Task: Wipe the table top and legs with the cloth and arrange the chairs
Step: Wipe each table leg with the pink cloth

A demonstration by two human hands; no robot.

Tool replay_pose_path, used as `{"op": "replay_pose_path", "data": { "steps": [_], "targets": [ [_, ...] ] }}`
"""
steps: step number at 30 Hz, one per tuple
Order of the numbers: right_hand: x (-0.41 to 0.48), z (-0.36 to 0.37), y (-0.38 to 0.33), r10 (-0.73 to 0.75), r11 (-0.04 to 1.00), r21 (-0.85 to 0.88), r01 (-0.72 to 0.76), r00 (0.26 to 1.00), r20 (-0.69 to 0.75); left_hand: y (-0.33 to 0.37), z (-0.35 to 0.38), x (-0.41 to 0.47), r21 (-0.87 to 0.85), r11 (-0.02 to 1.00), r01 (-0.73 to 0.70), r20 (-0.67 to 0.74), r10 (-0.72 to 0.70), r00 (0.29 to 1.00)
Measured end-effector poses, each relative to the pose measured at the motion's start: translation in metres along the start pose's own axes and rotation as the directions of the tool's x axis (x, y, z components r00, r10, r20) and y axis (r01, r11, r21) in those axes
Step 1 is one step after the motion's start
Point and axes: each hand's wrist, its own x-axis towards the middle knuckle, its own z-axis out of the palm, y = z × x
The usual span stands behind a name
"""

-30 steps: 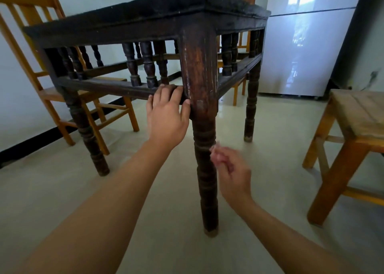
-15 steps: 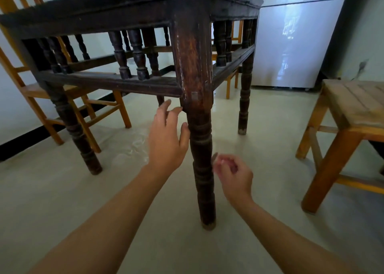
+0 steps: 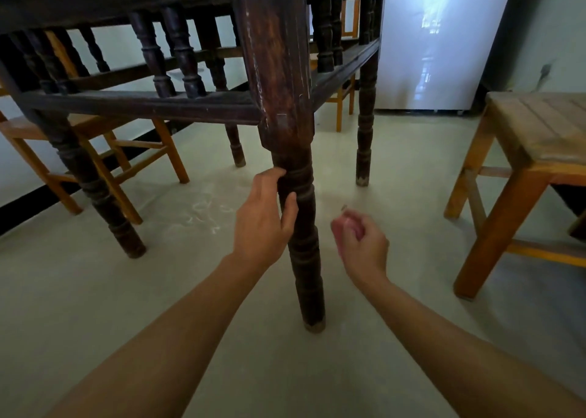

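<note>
Head camera looks low under a dark wooden table point(image 3: 142, 104), its spindled rail crossing the upper part of the view and its top out of sight above. The near corner leg point(image 3: 306, 259) stands upright in the middle on the pale floor point(image 3: 142, 306), worn and scratched along its square upper part and turned into rings lower down.

The left hand point(image 3: 264, 224) grips this leg just below the square part. Its fingers curl round the ringed section from the left and the thumb lies against the front of the wood. The right hand point(image 3: 363, 243) hangs just to the right of the same leg, apart from it, with its fingers curled in toward the palm. It is blurred, and a small pale tip shows above the fingertips, so it cannot be told whether the hand holds anything.

A light wooden chair point(image 3: 172, 156) stands behind the table on the left, near the wall, its seat partly hidden by the rail and the left table leg point(image 3: 95, 195). A second chair point(image 3: 340, 113) shows beyond the far side, seen between the legs. On the right, well apart from the table, stands a light wooden stool point(image 3: 539, 132). A white cabinet point(image 3: 437, 53) fills the back of the room. Faint white smears point(image 3: 206, 210) mark the floor under the table.
</note>
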Motion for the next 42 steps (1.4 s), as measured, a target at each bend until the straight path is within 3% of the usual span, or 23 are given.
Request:
{"op": "replay_pose_path", "data": {
  "steps": [3, 5, 7, 9, 11, 14, 16, 18, 20, 23, 27, 31, 33, 36, 37, 39, 42],
  "targets": [
    [-0.005, 0.020, -0.023, -0.133, 0.991, 0.020, 0.133, 0.991, 0.013, -0.005, 0.004, -0.002, 0.013, 0.998, -0.065, -0.001, 0.065, 0.998],
    [-0.047, 0.039, 0.002, -0.211, 0.978, 0.020, 0.210, 0.973, 0.092, -0.011, 0.005, -0.003, 0.026, 0.995, -0.093, 0.011, 0.092, 0.996],
    [-0.084, 0.042, 0.049, -0.142, 0.985, -0.076, 0.156, 0.976, 0.164, -0.014, 0.006, -0.006, 0.044, 0.995, -0.088, 0.024, 0.087, 0.996],
    [-0.094, 0.028, 0.078, 0.099, 0.986, -0.158, -0.061, 0.964, 0.246, -0.015, 0.009, -0.012, 0.054, 0.994, -0.095, 0.050, 0.093, 0.994],
    [-0.071, 0.014, 0.079, 0.178, 0.965, -0.226, -0.130, 0.962, 0.206, -0.015, 0.013, -0.021, 0.066, 0.992, -0.112, 0.091, 0.106, 0.990],
    [-0.021, 0.015, 0.031, 0.094, 0.994, -0.061, -0.094, 0.996, 0.005, -0.020, 0.016, -0.032, 0.091, 0.983, -0.157, 0.149, 0.143, 0.979],
    [-0.014, 0.031, 0.007, -0.010, 0.999, 0.045, 0.010, 1.000, -0.002, -0.023, 0.016, -0.035, 0.089, 0.977, -0.194, 0.170, 0.177, 0.969],
    [-0.041, 0.048, 0.019, -0.062, 0.998, 0.020, 0.061, 0.997, 0.049, -0.027, 0.016, -0.037, 0.073, 0.978, -0.197, 0.187, 0.181, 0.966],
    [-0.085, 0.054, 0.056, 0.032, 0.999, -0.038, -0.027, 0.989, 0.144, -0.030, 0.018, -0.038, 0.068, 0.980, -0.185, 0.207, 0.168, 0.964],
    [-0.110, 0.036, 0.093, 0.310, 0.951, -0.109, -0.290, 0.905, 0.291, -0.034, 0.023, -0.047, 0.079, 0.978, -0.194, 0.256, 0.168, 0.952],
    [-0.040, 0.025, 0.075, 0.296, 0.946, -0.155, -0.284, 0.953, 0.058, -0.040, 0.032, -0.053, 0.140, 0.974, -0.176, 0.336, 0.121, 0.934],
    [-0.027, 0.052, 0.056, 0.154, 0.985, 0.058, -0.165, 0.976, 0.157, -0.047, 0.036, -0.057, 0.169, 0.959, -0.227, 0.402, 0.143, 0.905],
    [-0.069, 0.057, 0.080, 0.214, 0.976, -0.090, -0.198, 0.948, 0.233, -0.051, 0.039, -0.059, 0.159, 0.960, -0.231, 0.413, 0.148, 0.899],
    [-0.125, 0.046, 0.126, 0.479, 0.859, -0.373, -0.351, 0.807, 0.345, -0.054, 0.043, -0.064, 0.146, 0.966, -0.211, 0.417, 0.134, 0.899],
    [-0.124, 0.040, 0.131, 0.526, 0.833, -0.382, -0.401, 0.788, 0.320, -0.055, 0.044, -0.066, 0.140, 0.967, -0.213, 0.414, 0.138, 0.900],
    [-0.096, 0.036, 0.132, 0.499, 0.840, -0.333, -0.429, 0.851, 0.164, -0.057, 0.046, -0.066, 0.143, 0.966, -0.217, 0.401, 0.144, 0.905],
    [-0.038, 0.039, 0.112, 0.444, 0.894, -0.094, -0.439, 0.895, 0.046, -0.061, 0.053, -0.069, 0.145, 0.971, -0.190, 0.401, 0.118, 0.908]
  ]
}}
